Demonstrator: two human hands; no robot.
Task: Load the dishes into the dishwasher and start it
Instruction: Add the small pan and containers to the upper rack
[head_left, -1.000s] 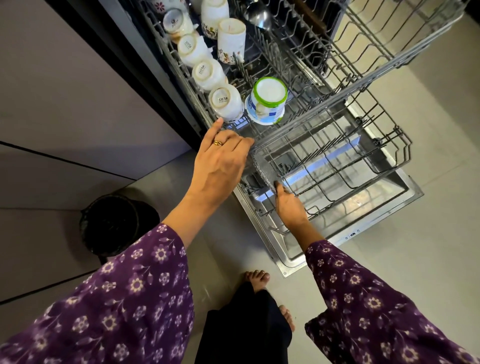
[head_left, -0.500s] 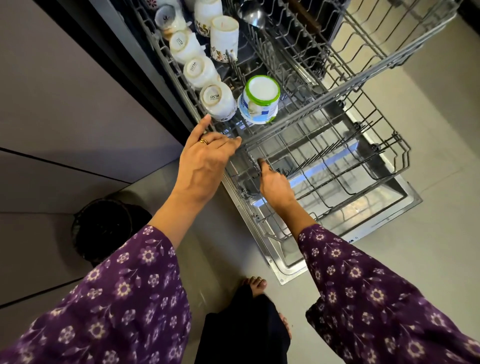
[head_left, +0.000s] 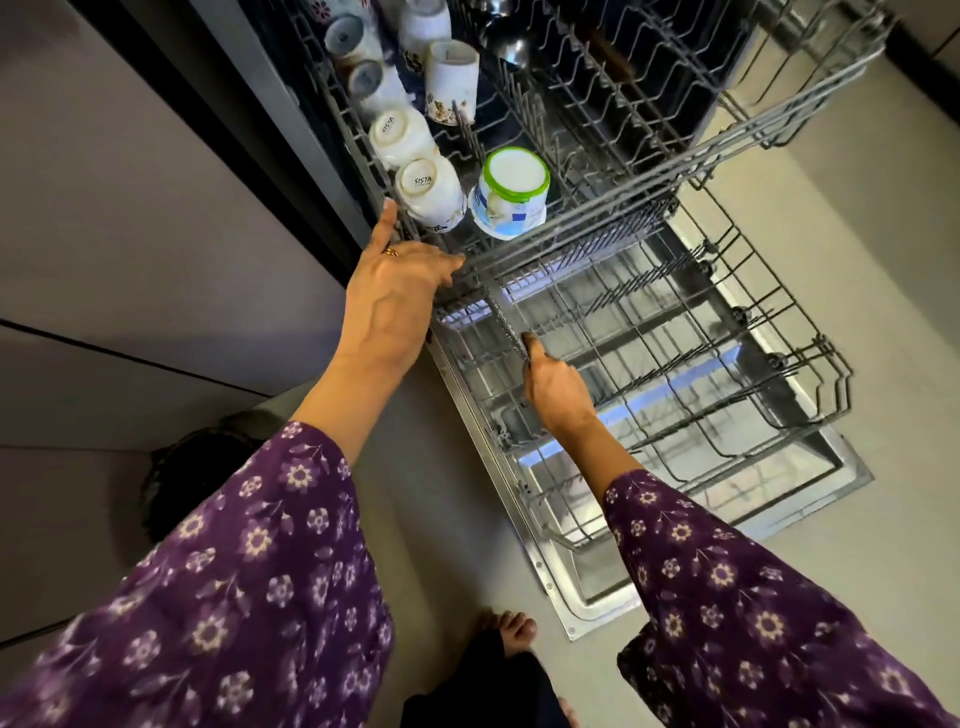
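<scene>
The fingers of my right hand (head_left: 556, 384) are wrapped tight round a thin metal thing (head_left: 506, 322) with tiny holes. I can't tell just what it is. A moment ago it lay flatter and I could see its wide side. Now it stands up on its edge, and my hand has moved further in, close under the top rack (head_left: 597, 213). It sits inside the bottom rack (head_left: 831, 374), so I think it is nearly in its slot and I just need to let go.

Up and to the left of those fingers, my left hand (head_left: 389, 312) still holds the front wire of the top rack. Its fingers are folded over the wire and the pointer finger sticks straight up. Right past that finger sit an upside-down cup (head_left: 428, 189) and a green-rimmed tub (head_left: 511, 195).
</scene>
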